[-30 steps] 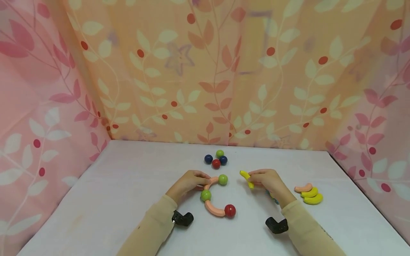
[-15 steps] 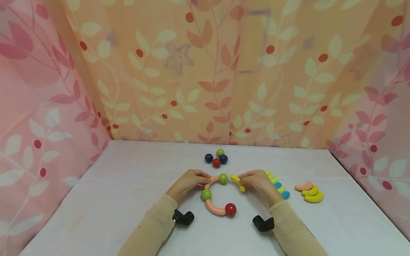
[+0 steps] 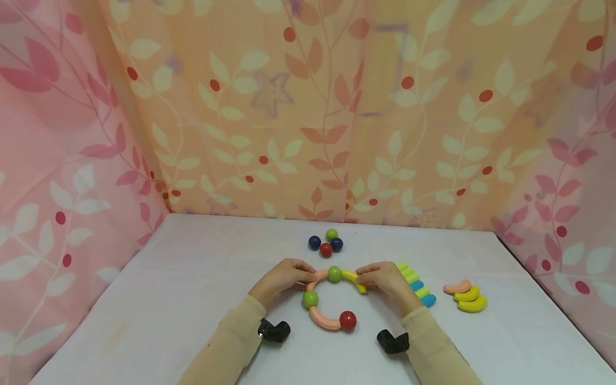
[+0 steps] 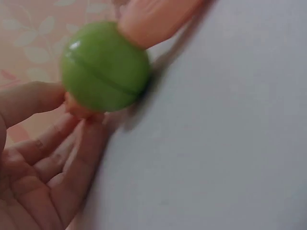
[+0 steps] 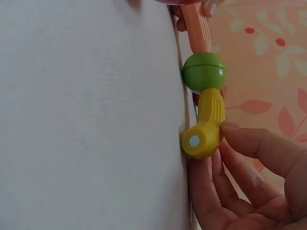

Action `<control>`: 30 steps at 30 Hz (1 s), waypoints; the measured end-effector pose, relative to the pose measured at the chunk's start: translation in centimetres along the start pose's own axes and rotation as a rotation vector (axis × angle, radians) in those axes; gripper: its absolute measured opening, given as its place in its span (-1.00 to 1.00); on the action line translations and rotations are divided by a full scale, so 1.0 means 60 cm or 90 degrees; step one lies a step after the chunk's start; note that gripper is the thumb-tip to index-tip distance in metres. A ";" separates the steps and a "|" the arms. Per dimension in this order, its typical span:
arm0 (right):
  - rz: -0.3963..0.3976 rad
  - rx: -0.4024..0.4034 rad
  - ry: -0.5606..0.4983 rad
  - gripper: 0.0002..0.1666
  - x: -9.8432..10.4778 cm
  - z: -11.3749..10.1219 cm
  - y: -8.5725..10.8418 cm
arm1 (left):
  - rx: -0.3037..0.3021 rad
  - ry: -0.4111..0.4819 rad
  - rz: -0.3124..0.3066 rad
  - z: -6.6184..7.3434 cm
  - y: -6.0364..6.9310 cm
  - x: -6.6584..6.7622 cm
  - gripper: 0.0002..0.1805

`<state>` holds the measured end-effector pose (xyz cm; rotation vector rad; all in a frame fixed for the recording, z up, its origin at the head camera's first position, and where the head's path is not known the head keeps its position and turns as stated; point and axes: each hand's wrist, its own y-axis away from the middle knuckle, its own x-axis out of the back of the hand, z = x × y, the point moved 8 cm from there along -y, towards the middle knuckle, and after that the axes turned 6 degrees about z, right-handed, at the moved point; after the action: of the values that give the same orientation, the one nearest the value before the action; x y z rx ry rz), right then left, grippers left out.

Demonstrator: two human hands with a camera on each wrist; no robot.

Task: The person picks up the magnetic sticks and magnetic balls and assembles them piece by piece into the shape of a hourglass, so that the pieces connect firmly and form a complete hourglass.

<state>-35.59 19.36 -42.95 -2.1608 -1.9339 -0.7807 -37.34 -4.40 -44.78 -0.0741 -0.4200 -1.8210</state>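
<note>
A partial ring of curved pieces and balls lies mid-table. My left hand [image 3: 284,277] pinches its upper pink curved piece [image 3: 320,276], which sits between two green balls, the upper [image 3: 334,274] and the lower [image 3: 310,299]. Another pink curved piece [image 3: 324,320] runs from the lower green ball to a red ball [image 3: 348,321]. With thumb and fingers, my right hand [image 3: 387,280] grips a yellow curved piece [image 5: 212,108]; one end touches the upper green ball [image 5: 205,72]. A pale round disc shows on its other end in the right wrist view.
Loose blue, red and green balls [image 3: 326,249] sit behind the ring. Right of my right hand lies a row of green and blue sticks [image 3: 417,285]. Farther right are yellow curved pieces [image 3: 472,304] and a pink one [image 3: 457,287]. Patterned curtains [image 3: 269,133] enclose the table.
My right hand has moved left with the yellow curved piece, which now meets the upper green ball. The row of sticks has come into view. My left hand keeps its grip.
</note>
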 end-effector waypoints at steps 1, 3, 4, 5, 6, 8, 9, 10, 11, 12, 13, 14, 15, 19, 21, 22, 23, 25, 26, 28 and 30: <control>-0.003 -0.001 -0.001 -0.67 0.001 0.001 0.001 | 0.002 -0.012 -0.006 0.000 0.001 0.003 -0.73; -0.020 0.003 0.008 -0.66 0.002 -0.001 0.008 | 0.008 -0.052 -0.012 0.001 0.005 0.010 -0.74; -0.030 0.004 0.017 -0.66 0.003 -0.001 0.013 | 0.012 -0.075 -0.014 0.000 0.008 0.015 -0.74; -0.043 0.008 0.025 -0.66 0.004 0.000 0.019 | 0.013 -0.096 -0.018 0.000 0.011 0.019 -0.74; -0.060 0.012 0.032 -0.67 0.003 0.001 0.025 | 0.013 -0.114 -0.023 0.001 0.014 0.022 -0.73; -0.110 0.024 0.038 -0.67 -0.002 0.002 0.038 | 0.015 -0.151 -0.032 0.002 0.018 0.029 -0.74; -0.138 0.032 0.037 -0.66 -0.006 0.001 0.043 | 0.015 -0.160 -0.039 0.003 0.020 0.032 -0.74; -0.165 0.042 0.035 -0.66 -0.010 0.000 0.048 | 0.019 -0.162 -0.048 0.004 0.021 0.034 -0.75; -0.192 0.051 0.032 -0.65 -0.015 -0.001 0.053 | 0.024 -0.157 -0.056 0.004 0.022 0.036 -0.75; -0.215 0.056 0.033 -0.64 -0.019 -0.003 0.057 | 0.028 -0.155 -0.062 0.005 0.022 0.038 -0.75; -0.237 0.064 0.036 -0.63 -0.023 -0.005 0.061 | 0.032 -0.148 -0.067 0.006 0.021 0.038 -0.74; -0.256 0.072 0.041 -0.62 -0.027 -0.007 0.066 | 0.032 -0.139 -0.069 0.007 0.021 0.038 -0.73; -0.271 0.079 0.045 -0.61 -0.030 -0.008 0.070 | 0.027 -0.125 -0.069 0.008 0.019 0.037 -0.70; -0.323 0.102 0.063 -0.60 -0.044 -0.010 0.088 | -0.034 -0.057 -0.064 0.018 0.011 0.026 -0.56; -0.334 0.113 0.072 -0.60 -0.049 -0.012 0.093 | -0.068 -0.038 -0.068 0.023 0.007 0.017 -0.50; -0.337 0.125 0.082 -0.60 -0.051 -0.015 0.094 | -0.078 -0.037 -0.072 0.024 0.006 0.013 -0.48; -0.338 0.136 0.091 -0.61 -0.052 -0.018 0.095 | -0.083 -0.043 -0.074 0.025 0.005 0.010 -0.48; -0.340 0.156 0.110 -0.63 -0.054 -0.022 0.095 | -0.086 -0.063 -0.080 0.026 0.004 0.005 -0.50; -0.342 0.164 0.116 -0.65 -0.055 -0.024 0.095 | -0.081 -0.074 -0.081 0.025 0.004 0.004 -0.52; -0.345 0.180 0.121 -0.67 -0.057 -0.028 0.093 | -0.072 -0.093 -0.082 0.026 0.005 0.006 -0.56; -0.343 0.186 0.118 -0.69 -0.057 -0.029 0.090 | -0.062 -0.105 -0.083 0.026 0.008 0.012 -0.58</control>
<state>-31.03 14.69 -41.79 -1.3657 -2.3759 -0.6784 -37.35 -4.66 -43.04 -0.2714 -0.4615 -1.9711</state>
